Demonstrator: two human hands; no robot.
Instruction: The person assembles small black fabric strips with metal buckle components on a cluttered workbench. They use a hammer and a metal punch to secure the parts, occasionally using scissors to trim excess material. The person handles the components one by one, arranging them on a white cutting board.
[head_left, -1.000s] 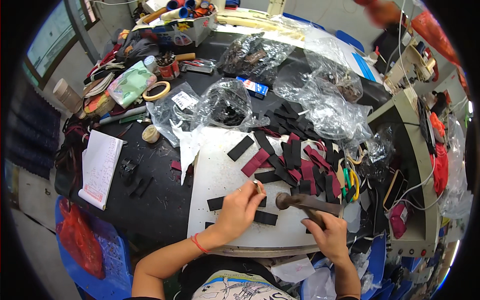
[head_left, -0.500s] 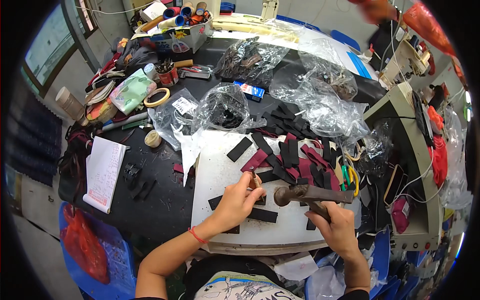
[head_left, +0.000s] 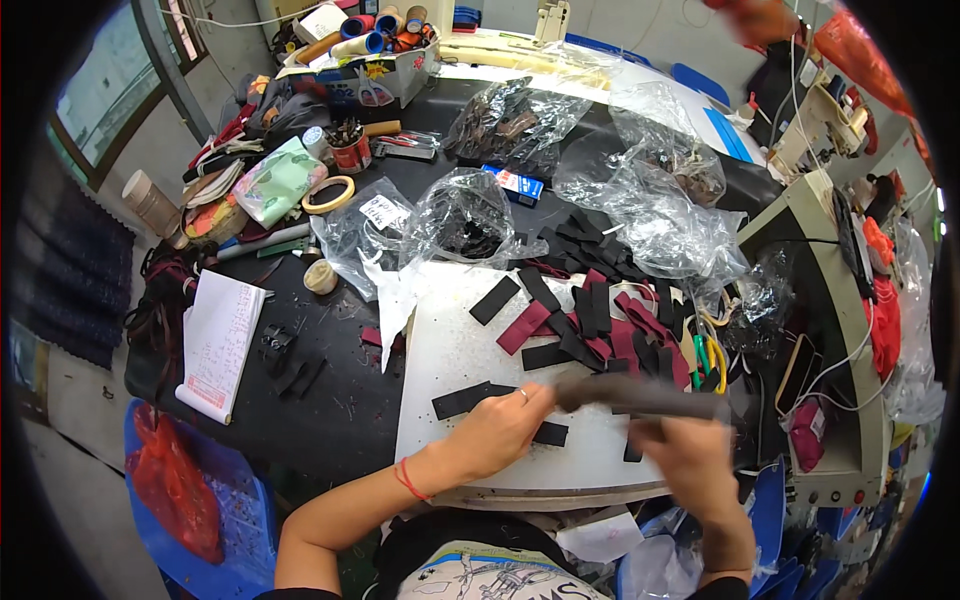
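My left hand (head_left: 505,430) is closed above a white board (head_left: 440,350); the slim punch seen in its fingers a moment ago is now hidden. Beside that hand lie a black strip (head_left: 470,400) and, partly beneath it, another black strip (head_left: 551,434). My right hand (head_left: 690,455) grips a hammer (head_left: 650,395), both smeared by motion. The hammer's head is level, its left end overlapping my left fingertips in view; whether they touch, I cannot tell. Farther back on the board is a loose pile of black and maroon strips (head_left: 632,340).
Scissors (head_left: 712,362) with green and yellow handles lie right of the pile. Clear plastic bags (head_left: 465,215) crowd behind the board. A notepad (head_left: 220,345), a tape roll (head_left: 328,195) and a small jar (head_left: 320,277) are to the left. A machine (head_left: 800,230) stands at right.
The view has shifted slightly, so the table appears farther right. My right hand has swung the hammer across toward my left hand. My left hand has turned, and the punch no longer shows.
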